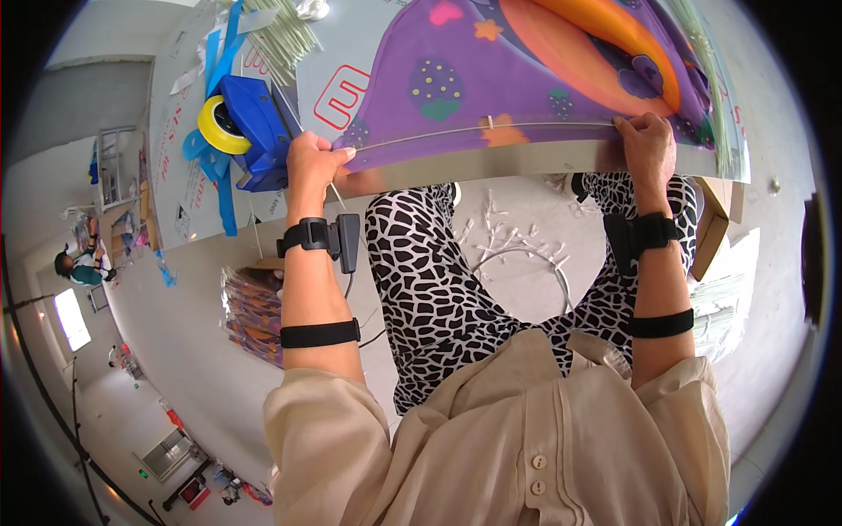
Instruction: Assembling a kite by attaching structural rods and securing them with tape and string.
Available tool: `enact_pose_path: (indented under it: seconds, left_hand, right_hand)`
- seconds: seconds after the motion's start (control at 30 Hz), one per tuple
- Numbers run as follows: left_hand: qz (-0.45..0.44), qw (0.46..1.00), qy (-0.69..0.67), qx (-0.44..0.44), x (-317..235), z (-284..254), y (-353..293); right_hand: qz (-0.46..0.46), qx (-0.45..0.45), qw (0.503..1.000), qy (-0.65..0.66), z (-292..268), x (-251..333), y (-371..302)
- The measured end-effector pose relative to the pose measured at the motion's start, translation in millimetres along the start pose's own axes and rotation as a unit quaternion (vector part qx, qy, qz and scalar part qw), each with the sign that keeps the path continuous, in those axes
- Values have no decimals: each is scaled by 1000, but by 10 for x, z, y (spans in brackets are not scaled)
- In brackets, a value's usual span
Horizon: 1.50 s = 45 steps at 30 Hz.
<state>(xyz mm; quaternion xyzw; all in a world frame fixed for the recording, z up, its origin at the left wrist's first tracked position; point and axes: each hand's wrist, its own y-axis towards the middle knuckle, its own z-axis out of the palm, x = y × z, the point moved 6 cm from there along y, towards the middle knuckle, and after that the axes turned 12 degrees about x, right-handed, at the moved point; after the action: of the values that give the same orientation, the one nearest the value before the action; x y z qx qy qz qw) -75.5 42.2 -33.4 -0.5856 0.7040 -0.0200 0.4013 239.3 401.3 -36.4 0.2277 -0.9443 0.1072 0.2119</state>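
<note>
A thin white cord or flexible rod [421, 136] runs nearly straight along the near edge of a purple printed sheet [395, 83] with strawberries, stars and an orange shape. A small pale tab [490, 122] sits midway on it. My left hand [313, 165] pinches the cord at the left, thumb on top, and a thin end trails below that hand. My right hand [650, 149] is closed at the sheet's right part, thumb and finger pinched at the cord's other end. Both hands are at the near edge of the work table [491, 161].
A blue tape dispenser [254, 131] with a yellow roll [221, 124] stands left of my left hand. Bundles of thin pale rods [282, 39] lie at the far left and along the right edge. Packaged purple sheets [250, 311], a cardboard box [715, 215] and white scraps [509, 237] are below.
</note>
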Motion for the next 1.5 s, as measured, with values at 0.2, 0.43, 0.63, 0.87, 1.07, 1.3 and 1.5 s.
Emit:
enact_pose_path:
  seconds: [0.2, 0.43, 0.63, 0.87, 1.07, 1.3, 1.5]
  left_hand:
    - [0, 998, -66, -11, 141, -1, 62]
    - [-2, 999, -18, -44, 178, -15, 89]
    - [80, 985, 15, -152, -130, 9, -396]
    - [329, 888, 321, -15, -1000, 1258, -1118]
    - [287, 892, 346, 47, -848, 1298, -1038]
    - [90, 924, 372, 21, -334, 623, -836]
    - [182, 937, 222, -199, 13, 63, -1060]
  right_hand:
    - [33, 25, 999, 22, 20, -26, 3]
    - [34, -16, 999, 37, -25, -151, 69]
    - [-84, -124, 986, 76, -57, -185, -83]
    - [-366, 95, 923, -66, 495, 1154, -1060]
    - [-367, 137, 916, -87, 531, 949, -1066]
    - [-161, 80, 974, -138, 162, 337, -708]
    - [-156, 27, 986, -52, 122, 231, -640]
